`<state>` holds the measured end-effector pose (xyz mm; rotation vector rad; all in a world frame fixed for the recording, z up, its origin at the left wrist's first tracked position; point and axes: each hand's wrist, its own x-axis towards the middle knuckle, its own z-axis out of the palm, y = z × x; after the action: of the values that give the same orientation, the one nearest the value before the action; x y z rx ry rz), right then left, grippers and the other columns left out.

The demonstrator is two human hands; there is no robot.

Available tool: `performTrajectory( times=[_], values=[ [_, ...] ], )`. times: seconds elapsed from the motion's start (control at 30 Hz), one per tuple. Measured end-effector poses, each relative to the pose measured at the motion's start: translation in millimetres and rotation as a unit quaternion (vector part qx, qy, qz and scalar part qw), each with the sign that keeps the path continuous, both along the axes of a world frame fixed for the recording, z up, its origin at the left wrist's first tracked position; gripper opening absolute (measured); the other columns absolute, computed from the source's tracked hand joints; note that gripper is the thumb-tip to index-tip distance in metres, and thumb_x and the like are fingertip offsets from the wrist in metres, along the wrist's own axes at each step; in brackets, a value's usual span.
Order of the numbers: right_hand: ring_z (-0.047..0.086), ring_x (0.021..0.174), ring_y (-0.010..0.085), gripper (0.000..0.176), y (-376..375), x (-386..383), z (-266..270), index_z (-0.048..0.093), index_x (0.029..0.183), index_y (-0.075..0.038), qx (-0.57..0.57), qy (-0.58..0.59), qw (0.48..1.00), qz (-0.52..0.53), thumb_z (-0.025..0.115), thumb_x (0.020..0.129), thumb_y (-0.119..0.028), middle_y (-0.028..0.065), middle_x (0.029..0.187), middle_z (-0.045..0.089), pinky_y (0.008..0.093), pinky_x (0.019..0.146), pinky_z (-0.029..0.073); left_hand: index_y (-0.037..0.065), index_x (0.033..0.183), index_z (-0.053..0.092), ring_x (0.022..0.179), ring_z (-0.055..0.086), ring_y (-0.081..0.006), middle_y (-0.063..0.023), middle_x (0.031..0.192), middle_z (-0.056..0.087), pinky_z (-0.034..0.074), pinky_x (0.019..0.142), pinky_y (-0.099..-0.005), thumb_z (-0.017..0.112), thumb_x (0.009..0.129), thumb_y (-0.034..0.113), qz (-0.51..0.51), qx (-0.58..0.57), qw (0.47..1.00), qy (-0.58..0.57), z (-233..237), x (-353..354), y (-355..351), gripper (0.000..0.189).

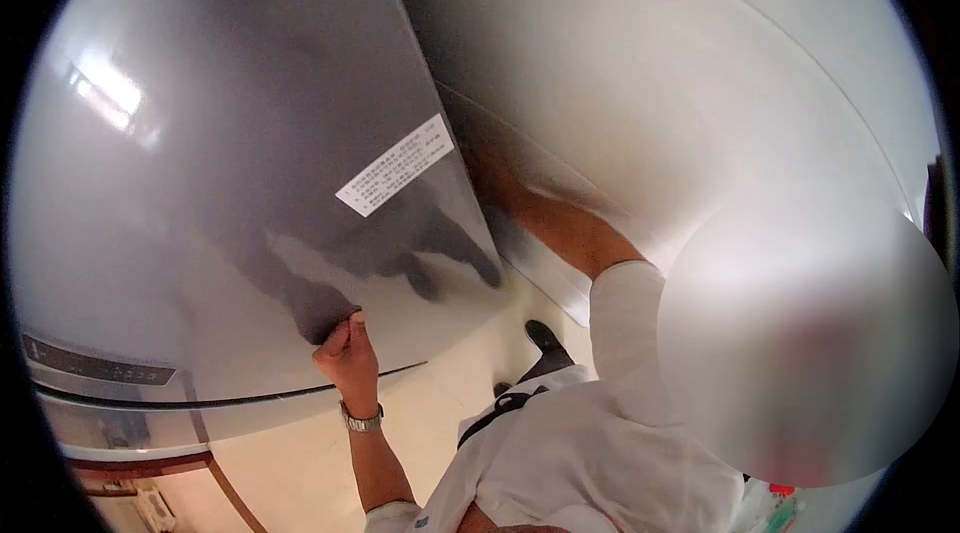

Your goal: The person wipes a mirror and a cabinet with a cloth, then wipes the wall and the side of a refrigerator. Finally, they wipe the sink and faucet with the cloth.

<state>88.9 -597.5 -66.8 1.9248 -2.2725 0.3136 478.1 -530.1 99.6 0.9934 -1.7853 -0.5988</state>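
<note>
My left hand, with a metal-banded watch at the wrist, is closed against the lower part of a glossy dark grey appliance door. The thumb and fingers are pressed together; whatever may be between them is too small to make out. The door mirrors the hand as a dark shape. My right forearm reaches behind the door's right edge, beside a pale panel, and the right hand is hidden there. A white label with printed lines is stuck on the door near that edge.
A dark display strip sits at the door's lower left. A large pale panel rises on the right. Below lies a cream floor, with a black shoe on it. A blurred round patch covers the lower right.
</note>
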Motion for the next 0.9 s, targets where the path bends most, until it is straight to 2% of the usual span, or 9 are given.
performTrajectory(
  times=[0.03,0.23,0.27,0.33,0.47,0.53,0.6,0.8,0.9],
  values=[
    [0.041,0.124,0.0286,0.037,-2,-12,-67,0.047,0.128,-0.007,-0.033,0.121,0.991,0.037,0.037,0.095,-0.021,0.0128,0.136,0.043,0.0395,0.105,0.030,-0.001,0.057,0.052,0.049,0.028,-0.0051,0.0043,0.048,0.037,0.023,0.042,-0.0218,0.068,0.082,0.008,0.002,-0.008,1.000,-0.010,2,-1,0,0.031],
    [0.044,0.120,0.0265,0.042,108,9,-116,0.047,0.128,-0.007,0.167,0.288,0.938,0.102,0.044,0.087,-0.014,0.0118,0.132,0.047,0.0372,0.102,0.034,0.000,0.056,0.049,0.049,0.027,-0.0057,0.0034,0.048,0.037,0.024,0.042,-0.0226,0.067,0.082,0.010,-0.044,-0.013,0.999,-0.021,7,1,1,0.033],
    [0.046,0.118,0.0255,0.042,102,-3,-162,0.049,0.127,-0.007,0.075,0.056,0.995,0.046,0.044,0.086,-0.013,0.0107,0.130,0.049,0.0362,0.101,0.035,0.000,0.056,0.049,0.049,0.027,-0.0057,0.0034,0.048,0.037,0.024,0.042,-0.0226,0.067,0.082,0.010,-0.047,-0.012,0.999,-0.018,9,1,1,0.033],
    [0.047,0.117,0.0253,0.041,109,-6,-147,0.052,0.124,-0.007,-0.024,-0.261,0.965,-0.027,0.046,0.084,-0.012,0.0092,0.129,0.051,0.0350,0.101,0.035,0.002,0.055,0.045,0.048,0.027,-0.0063,0.0025,0.048,0.034,0.025,0.041,-0.0243,0.066,0.083,0.015,-0.017,-0.035,0.997,-0.065,12,-1,1,0.038],
    [0.047,0.118,0.0277,0.041,119,-3,-23,0.057,0.119,-0.006,0.001,-0.136,0.991,-0.005,0.052,0.079,-0.012,0.0080,0.131,0.050,0.0341,0.103,0.034,0.006,0.056,0.043,0.050,0.025,-0.0061,0.0058,0.051,0.033,0.021,0.042,-0.0237,0.064,0.086,0.013,-0.054,-0.021,0.996,-0.065,17,-2,3,0.037],
    [0.043,0.122,0.0287,0.038,163,58,125,0.062,0.113,-0.007,-0.052,0.342,0.938,0.011,0.057,0.076,-0.013,0.0078,0.131,0.050,0.0388,0.108,0.027,0.005,0.057,0.044,0.051,0.025,-0.0065,0.0059,0.052,0.032,0.021,0.043,-0.0245,0.065,0.085,0.016,-0.053,-0.059,0.994,-0.080,18,0,5,0.037],
    [0.036,0.128,0.0268,0.031,184,84,214,0.066,0.106,-0.008,0.050,0.394,0.917,-0.034,0.060,0.076,-0.014,0.0060,0.138,0.042,0.0421,0.111,0.022,0.003,0.057,0.049,0.050,0.027,-0.0068,0.0048,0.050,0.034,0.024,0.043,-0.0246,0.067,0.084,0.018,-0.049,-0.058,0.994,-0.073,21,-1,5,0.035],
    [0.028,0.133,0.0275,0.043,262,97,359,0.061,0.113,-0.010,-0.111,0.350,0.926,-0.093,0.064,0.071,-0.024,0.0075,0.143,0.034,0.0444,0.110,0.020,0.000,0.061,0.060,0.049,0.029,-0.0072,0.0058,0.049,0.040,0.026,0.043,-0.0244,0.069,0.082,0.019,-0.080,-0.044,0.996,0.004,27,-1,10,0.030],
    [0.026,0.134,0.0274,0.049,294,93,334,0.058,0.118,-0.010,-0.123,0.328,0.932,-0.095,0.063,0.072,-0.024,0.0074,0.145,0.031,0.0453,0.110,0.020,0.001,0.063,0.062,0.049,0.030,-0.0064,0.0057,0.049,0.042,0.026,0.043,-0.0242,0.070,0.082,0.020,-0.079,-0.048,0.996,-0.011,23,-2,10,0.028]
  ],
)
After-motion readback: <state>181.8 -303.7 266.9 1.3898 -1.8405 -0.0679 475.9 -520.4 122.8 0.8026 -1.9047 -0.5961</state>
